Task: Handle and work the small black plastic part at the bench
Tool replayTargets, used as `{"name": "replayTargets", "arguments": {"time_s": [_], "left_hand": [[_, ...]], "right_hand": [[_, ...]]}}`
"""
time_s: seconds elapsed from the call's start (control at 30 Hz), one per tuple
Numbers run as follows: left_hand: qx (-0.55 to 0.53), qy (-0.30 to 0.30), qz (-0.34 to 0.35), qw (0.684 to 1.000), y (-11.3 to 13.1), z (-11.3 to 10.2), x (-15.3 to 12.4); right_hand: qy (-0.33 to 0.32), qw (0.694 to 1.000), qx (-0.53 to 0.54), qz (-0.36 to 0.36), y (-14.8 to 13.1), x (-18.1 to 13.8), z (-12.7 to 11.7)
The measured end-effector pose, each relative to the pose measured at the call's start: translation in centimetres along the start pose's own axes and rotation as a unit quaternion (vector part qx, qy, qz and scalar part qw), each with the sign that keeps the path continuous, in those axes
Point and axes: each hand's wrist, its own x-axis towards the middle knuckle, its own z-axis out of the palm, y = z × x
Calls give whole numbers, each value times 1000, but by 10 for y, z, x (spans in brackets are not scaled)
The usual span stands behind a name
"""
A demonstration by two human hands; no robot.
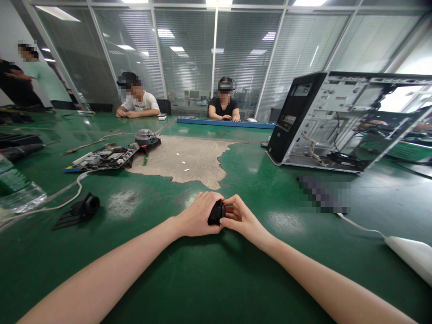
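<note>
My left hand [200,213] is wrapped round a small black plastic part [216,213], just above the green table. From the right, the thumb and fingers of my right hand [239,215] pinch the same part at its outer end. Much of it is hidden in the left palm, so its exact kind does not show. To the left on the tabletop lies another black plastic piece [88,206] with a rounded end and a flat ribbed base.
A circuit board [104,156] and a round fan-like cooler [146,137] are at the left of a bare beige patch [192,157]. An opened computer case [286,121] stands at right, near a white power strip [410,254]. A plastic bottle [20,189] is far left. Two people sit opposite.
</note>
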Motion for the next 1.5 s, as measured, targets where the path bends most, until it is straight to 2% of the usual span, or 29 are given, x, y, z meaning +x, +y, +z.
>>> {"name": "replayTargets", "arguments": {"time_s": [0.33,0.43,0.6,0.97,1.1,1.3,1.5], "left_hand": [[-6,1,2,1000,0,-1,1],[-5,3,0,1000,1,0,0],[-4,-2,2,1000,1,-2,0],[13,-17,-6,1000,7,-6,-2],[6,-2,-14,1000,8,-4,-5],[4,-7,-15,1000,6,-2,-5],[10,-12,-9,1000,5,-4,-4]], "right_hand": [[42,998,-35,10,2,4,0],[28,999,-34,21,2,4,-1],[6,1000,-2,-10,-1,0,0],[43,999,-33,6,1,2,2],[25,999,-43,13,2,1,-1],[-21,999,20,-22,2,-3,-1],[28,1000,-13,-2,0,1,1]]}}
